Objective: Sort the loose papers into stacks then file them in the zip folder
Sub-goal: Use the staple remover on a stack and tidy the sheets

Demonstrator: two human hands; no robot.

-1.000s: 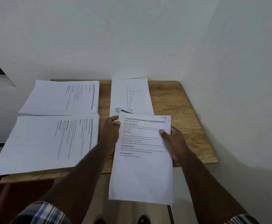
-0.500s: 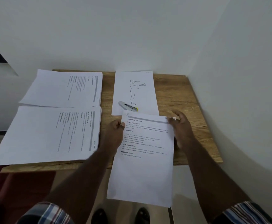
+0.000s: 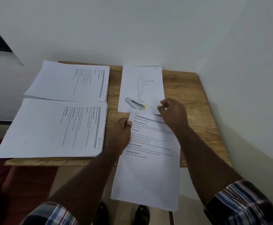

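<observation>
the printed sheet (image 3: 148, 159) is hanging half off the near edge of the bench (image 3: 197, 101), its top portion lying on the wood and its lower half drooping unsupported toward the floor. judged light, thin and limp; it is likely to bend or slide if lifted by one corner, so taking it along both long edges near the top looks soundest. the left hand (image 3: 121, 135) is pinching the sheet's left edge between thumb and fingers. the right hand (image 3: 173, 111) is hovering just beyond the sheet's top right corner, fingers loosely curled and holding nothing. ahead of the right hand, a stapler (image 3: 135, 103) is resting on the figure drawing sheet (image 3: 142, 88). to the left of the left hand, two sorted stacks (image 3: 59, 124) are lying side by side. against half a second ago, the right hand is no longer touching the sheet's corner and is reaching forward toward the stapler.
</observation>
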